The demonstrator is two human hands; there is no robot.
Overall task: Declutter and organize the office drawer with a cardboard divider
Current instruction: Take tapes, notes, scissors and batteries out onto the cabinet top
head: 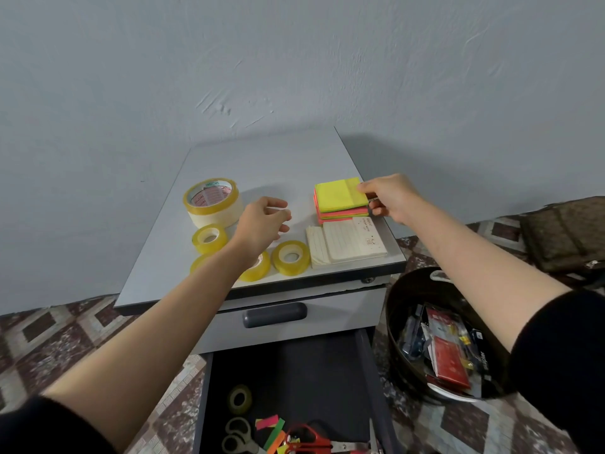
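Observation:
On the grey cabinet top point(262, 165) lies a stack of yellow, green and pink sticky notes point(340, 198). My right hand point(389, 198) pinches its right edge. My left hand point(262, 224) hovers with loosely curled fingers above the small yellow tape rolls point(291, 257), holding nothing. A large tape roll point(212, 201) sits on a wider masking tape roll at the back left. Cream notepads point(347, 244) lie in front of the sticky notes. Below, the open drawer point(294, 371) holds a tape roll point(239, 399), grey scissors point(237, 435), red scissors point(311, 442) and coloured paper strips point(270, 430).
A dark round bin point(406, 309) at the right of the cabinet holds packets and a stapler box. The shut upper drawer has a dark handle point(275, 314). A brown patterned bag point(563, 237) lies on the tiled floor at the far right.

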